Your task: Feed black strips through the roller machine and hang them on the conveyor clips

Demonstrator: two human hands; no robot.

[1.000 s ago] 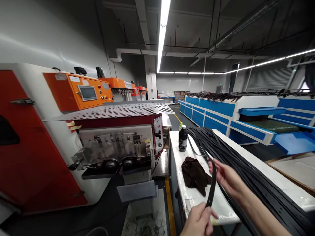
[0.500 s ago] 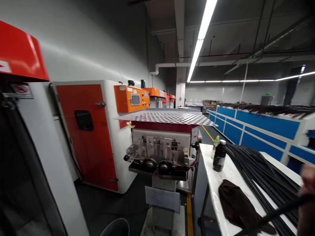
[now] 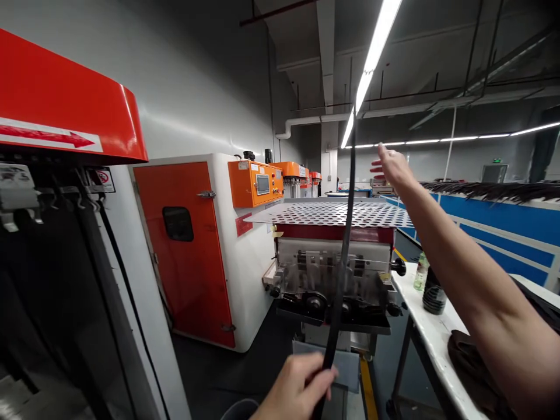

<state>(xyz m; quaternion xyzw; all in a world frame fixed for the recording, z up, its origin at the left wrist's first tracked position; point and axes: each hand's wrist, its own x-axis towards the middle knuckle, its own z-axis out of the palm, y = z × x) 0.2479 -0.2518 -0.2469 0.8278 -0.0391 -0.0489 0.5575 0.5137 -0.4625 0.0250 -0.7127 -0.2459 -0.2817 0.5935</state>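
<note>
One black strap (image 3: 345, 256), held at a single place. The left hand (image 3: 301, 385) has its grip closed around the lower part, thumb and fingers pressed together; the strap rises from there, slightly curved, in front of the roller machine (image 3: 371, 251). The right hand (image 3: 394, 167) stands beside the upper length, its grip released and its fingers apart from the strap. With no second hold visible, the free upper end could fold over or whip sideways, the likely cause being the strap's own limpness or a quick turn of the left wrist. It might then catch on the perforated sheet (image 3: 301, 214) or the black knob (image 3: 399, 267); how much depth separates them cannot be told. Should the left fingers slacken, the strap would probably slide to the floor. The right forearm overlaps the dark bottle (image 3: 434, 296) on the white surface (image 3: 431, 332); lowered carelessly, it might tip that bottle or the green one (image 3: 420, 275) beside it.
</note>
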